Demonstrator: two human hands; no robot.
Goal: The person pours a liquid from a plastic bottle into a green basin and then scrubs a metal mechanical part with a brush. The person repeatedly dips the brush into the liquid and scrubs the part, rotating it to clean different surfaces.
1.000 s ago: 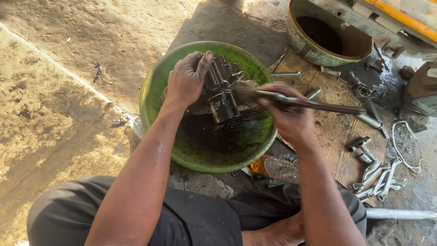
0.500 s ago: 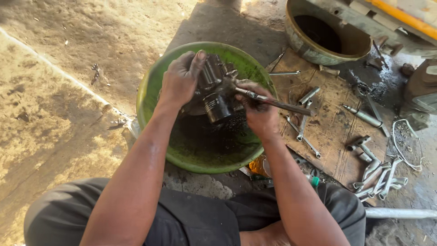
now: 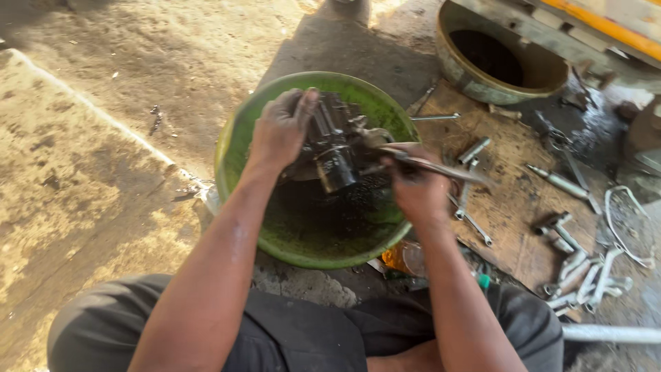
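Observation:
A dark, greasy metal engine part (image 3: 336,148) is held over a green basin (image 3: 241,131) that has dark liquid in its bottom. My left hand (image 3: 281,129) grips the part from its left side. My right hand (image 3: 413,186) is closed around the handle of a brush (image 3: 441,167), whose bristle end rests against the right side of the part. Both forearms reach in from the bottom of the view.
A wooden board (image 3: 509,200) to the right carries wrenches, sockets (image 3: 582,269) and bolts. A second, tan basin (image 3: 496,65) with dark liquid stands at the upper right. A small orange container (image 3: 399,258) lies by the green basin. Bare concrete floor spreads on the left.
My right hand with the brush has pulled in closer to the part, and the brush handle now points less far to the right. My left hand keeps its hold on the part.

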